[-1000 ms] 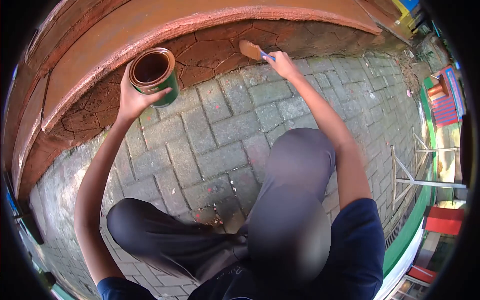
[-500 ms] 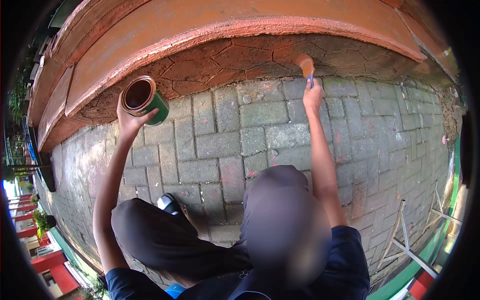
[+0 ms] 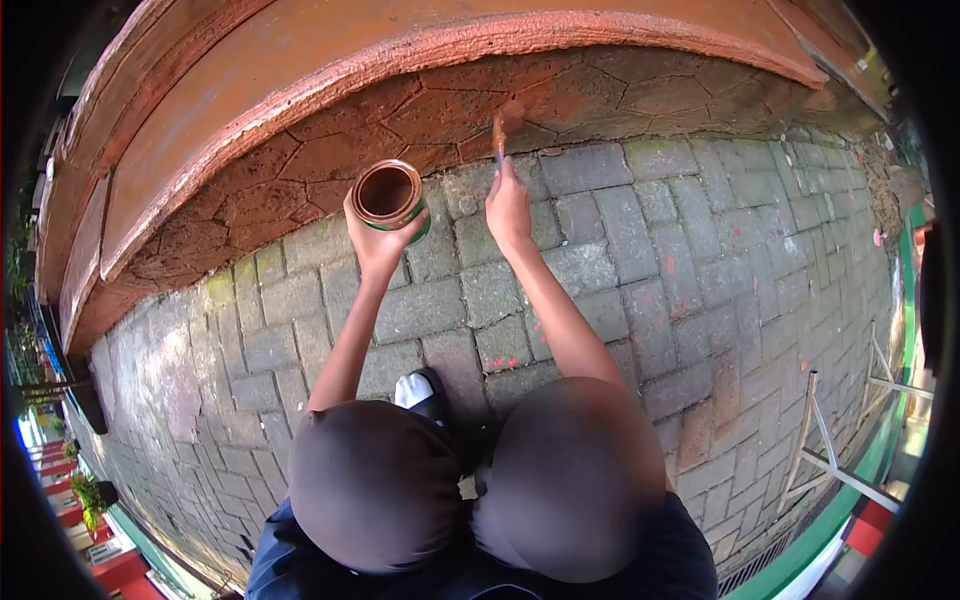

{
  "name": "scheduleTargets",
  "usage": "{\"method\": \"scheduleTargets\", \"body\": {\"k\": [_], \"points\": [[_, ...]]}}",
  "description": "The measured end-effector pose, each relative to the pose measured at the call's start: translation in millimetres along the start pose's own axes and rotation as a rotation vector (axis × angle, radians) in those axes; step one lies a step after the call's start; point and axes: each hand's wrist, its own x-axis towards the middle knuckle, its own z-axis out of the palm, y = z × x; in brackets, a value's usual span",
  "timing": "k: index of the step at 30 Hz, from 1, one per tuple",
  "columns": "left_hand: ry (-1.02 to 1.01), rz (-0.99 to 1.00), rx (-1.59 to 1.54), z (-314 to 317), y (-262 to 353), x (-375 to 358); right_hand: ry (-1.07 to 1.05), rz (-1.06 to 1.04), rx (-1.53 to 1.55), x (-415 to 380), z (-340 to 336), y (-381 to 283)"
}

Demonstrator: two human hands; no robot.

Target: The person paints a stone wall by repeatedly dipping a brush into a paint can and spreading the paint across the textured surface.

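Note:
My left hand [image 3: 378, 238] is wrapped round a green paint can [image 3: 389, 193], its open top tilted toward me and brown paint smeared on the rim. Its inside looks dark reddish brown. In my right hand [image 3: 509, 207] is a paintbrush [image 3: 499, 142] with a blue handle, held near the low wall [image 3: 450, 112]. The brush's brown-coated bristles are at the wall's stone-patterned face, beside a patch of fresher, wetter-looking brown. Left of the brush the face is reddish brown; farther right it looks duller and greyer.
Above the face runs a rough orange-brown ledge [image 3: 480, 52]. Grey paving bricks [image 3: 420, 310] with red spots spread below the wall. My knees and a sandalled foot [image 3: 425, 395] are close in. A metal frame [image 3: 830, 450] stands at the right.
My right hand has moved left along the wall with the brush. My left hand has carried the can right, closer to it. My knees have drawn together.

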Motion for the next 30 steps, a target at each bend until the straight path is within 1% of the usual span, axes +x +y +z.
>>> {"method": "scheduleTargets", "body": {"k": [2,3,4,5,6,7,8,9,10,11,12,13,15,16,18,20,22,23,24,25,26,27,28,29,30], "points": [[0.008,-0.024,-0.032,10,-1,6,-0.397,-0.04,-0.02,-5,-10,-5],[0.026,-0.013,0.015,8,-6,11,-0.405,-0.055,-0.021,-5,-13,-9],[0.03,-0.015,0.071,0,-5,9,-0.372,-0.12,0.017,-2,-11,-4],[0.039,-0.03,0.085,-6,-3,11,-0.425,-0.098,-0.049,2,-15,1],[0.039,-0.041,0.078,-13,-2,15,-0.474,-0.089,-0.11,10,-25,-6],[0.009,-0.06,0.006,-21,-1,15,-0.467,-0.131,-0.139,16,-36,-11],[-0.021,-0.074,-0.067,-26,0,16,-0.417,-0.175,-0.179,23,-42,-2],[-0.022,-0.07,-0.033,-31,2,16,-0.362,-0.207,-0.217,25,-47,11],[-0.039,-0.071,-0.044,-35,1,16,-0.284,-0.125,-0.23,28,-56,20],[-0.048,-0.046,-0.074,-37,-2,19,-0.183,-0.065,-0.174,38,-68,38],[-0.047,-0.03,-0.107,-36,-4,17,-0.053,-0.119,-0.187,56,-82,72],[-0.053,-0.023,-0.113,-37,1,18,0.018,-0.075,-0.255,73,-107,87],[-0.034,-0.008,-0.103,-40,6,14,0.229,0.187,-0.227,107,-152,125],[-0.027,0.011,-0.077,-39,9,11,0.221,0.177,-0.25,119,-164,123],[-0.018,-0.017,-0.054,-35,12,5,0.548,0.327,-0.112,142,-192,124],[0.004,-0.015,-0.038,-26,11,3,0.497,0.1,-0.298,160,-190,145],[0.011,-0.027,-0.03,-21,15,1,0.376,-0.039,-0.297,153,-160,123],[0.031,-0.033,0.021,-21,19,0,0.355,-0.022,-0.295,143,-134,106],[0.044,-0.039,0.071,-21,23,-1,0.318,-0.021,-0.2,132,-110,99],[0.114,-0.116,0.07,-19,29,-5,0.338,-0.051,-0.152,113,-91,83],[0.176,-0.194,0.061,-17,35,-12,0.289,-0.014,-0.137,97,-77,75],[0.13,-0.174,0.09,-23,39,-16,0.182,0.038,-0.076,78,-73,59],[0.079,-0.154,0.125,-27,42,-17,0.038,0.062,-0.092,61,-63,55],[0.126,-0.115,0.13,-23,41,-19,-0.056,0.053,-0.021,41,-48,48],[0.177,-0.084,0.14,-21,42,-22,-0.225,0.085,0.01,22,-38,36]]}}
